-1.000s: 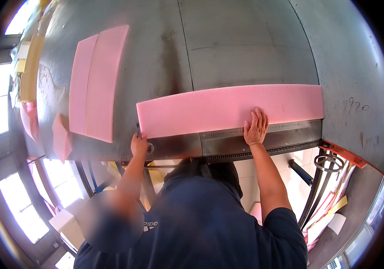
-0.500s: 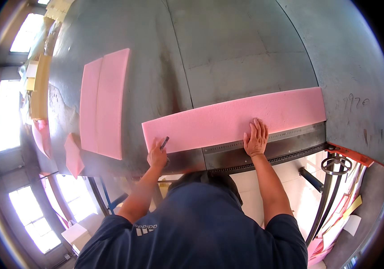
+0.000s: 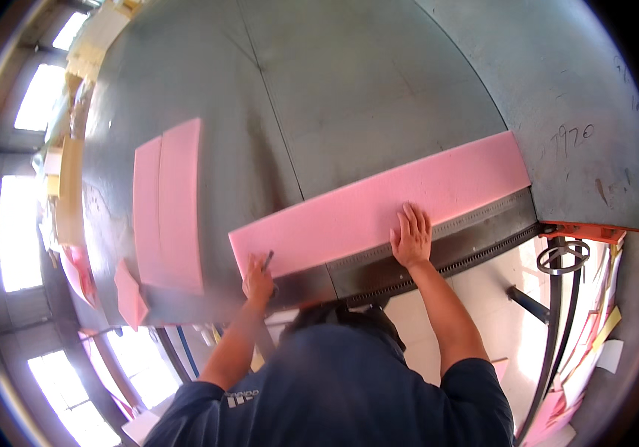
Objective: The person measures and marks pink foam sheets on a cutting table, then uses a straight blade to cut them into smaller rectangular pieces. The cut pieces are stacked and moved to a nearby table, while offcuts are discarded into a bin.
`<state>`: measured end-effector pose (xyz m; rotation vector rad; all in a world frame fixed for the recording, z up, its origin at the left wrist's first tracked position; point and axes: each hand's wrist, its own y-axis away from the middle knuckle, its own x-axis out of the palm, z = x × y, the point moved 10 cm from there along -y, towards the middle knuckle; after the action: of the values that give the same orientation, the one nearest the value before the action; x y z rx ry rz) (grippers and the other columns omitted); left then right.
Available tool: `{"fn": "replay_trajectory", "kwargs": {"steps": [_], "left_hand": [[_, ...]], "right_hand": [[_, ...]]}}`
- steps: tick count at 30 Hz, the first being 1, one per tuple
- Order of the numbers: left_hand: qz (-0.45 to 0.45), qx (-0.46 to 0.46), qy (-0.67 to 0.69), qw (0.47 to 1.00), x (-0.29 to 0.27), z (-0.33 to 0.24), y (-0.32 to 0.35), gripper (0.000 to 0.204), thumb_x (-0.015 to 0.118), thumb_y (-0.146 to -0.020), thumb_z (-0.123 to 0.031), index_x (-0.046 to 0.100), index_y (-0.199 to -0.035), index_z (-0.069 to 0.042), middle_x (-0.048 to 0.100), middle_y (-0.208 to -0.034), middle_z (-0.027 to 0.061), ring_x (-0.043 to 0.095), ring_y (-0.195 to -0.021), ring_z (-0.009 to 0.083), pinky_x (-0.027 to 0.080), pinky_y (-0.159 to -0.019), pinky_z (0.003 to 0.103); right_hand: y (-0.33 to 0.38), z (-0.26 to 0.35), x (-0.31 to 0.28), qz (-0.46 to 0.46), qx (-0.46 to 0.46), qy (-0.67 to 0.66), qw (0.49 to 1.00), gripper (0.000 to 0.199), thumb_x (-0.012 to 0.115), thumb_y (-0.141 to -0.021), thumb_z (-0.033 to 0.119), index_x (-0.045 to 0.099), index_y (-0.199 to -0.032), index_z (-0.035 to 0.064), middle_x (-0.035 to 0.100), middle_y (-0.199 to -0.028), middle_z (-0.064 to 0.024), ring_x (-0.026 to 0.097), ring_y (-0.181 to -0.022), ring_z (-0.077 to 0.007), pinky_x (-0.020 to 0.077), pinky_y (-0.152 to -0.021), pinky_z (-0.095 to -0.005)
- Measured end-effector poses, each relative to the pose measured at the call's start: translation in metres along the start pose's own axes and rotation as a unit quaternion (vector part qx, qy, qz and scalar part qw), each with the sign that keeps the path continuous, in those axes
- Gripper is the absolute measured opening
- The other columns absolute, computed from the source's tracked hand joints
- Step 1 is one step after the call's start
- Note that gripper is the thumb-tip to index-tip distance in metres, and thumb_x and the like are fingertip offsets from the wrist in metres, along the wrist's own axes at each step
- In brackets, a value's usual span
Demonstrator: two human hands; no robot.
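A long pink foam strip (image 3: 349,205) lies flat on the grey metal table, along its near edge. At its left end my left hand (image 3: 258,281) is closed round a slim dark marker-like stick (image 3: 268,260), whose tip points up and away; the exact kind is not clear. The fingers of that hand touch the strip's near left corner. Right of the strip's middle, my right hand (image 3: 412,237) rests with fingers stretched out over the foam, holding nothing. A ruler scale (image 3: 476,213) runs along the strip's near side, beside the right hand.
Two pink foam panels (image 3: 169,208) lie side by side on the left of the table (image 3: 334,82), with a smaller pink piece (image 3: 131,296) near them. A handwheel (image 3: 563,257) sits below the table's right corner. Yellowish foam (image 3: 72,186) stands along the far left.
My view has shifted and turned a little, so the table and strip look more slanted. Both hands stay at about the same places on the foam strip, and the stick is still held.
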<state>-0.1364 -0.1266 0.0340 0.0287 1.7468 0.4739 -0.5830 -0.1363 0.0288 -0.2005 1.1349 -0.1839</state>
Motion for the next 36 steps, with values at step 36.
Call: {"fn": "replay_trajectory", "kwargs": {"steps": [36], "left_hand": [[-0.014, 0.069, -0.009, 0.997, 0.021, 0.008, 0.003, 0.052, 0.059, -0.089, -0.020, 0.050, -0.141, -0.015, 0.044, -0.149, 0.0116, 0.050, -0.129, 0.0335, 0.042, -0.105, 0.043]], "right_hand": [[0.021, -0.011, 0.002, -0.077, -0.020, 0.011, 0.997, 0.043, 0.061, -0.085, 0.026, 0.053, -0.123, 0.0071, 0.047, -0.141, -0.0111, 0.039, -0.135, -0.0305, 0.0272, -0.115, -0.0487]]}}
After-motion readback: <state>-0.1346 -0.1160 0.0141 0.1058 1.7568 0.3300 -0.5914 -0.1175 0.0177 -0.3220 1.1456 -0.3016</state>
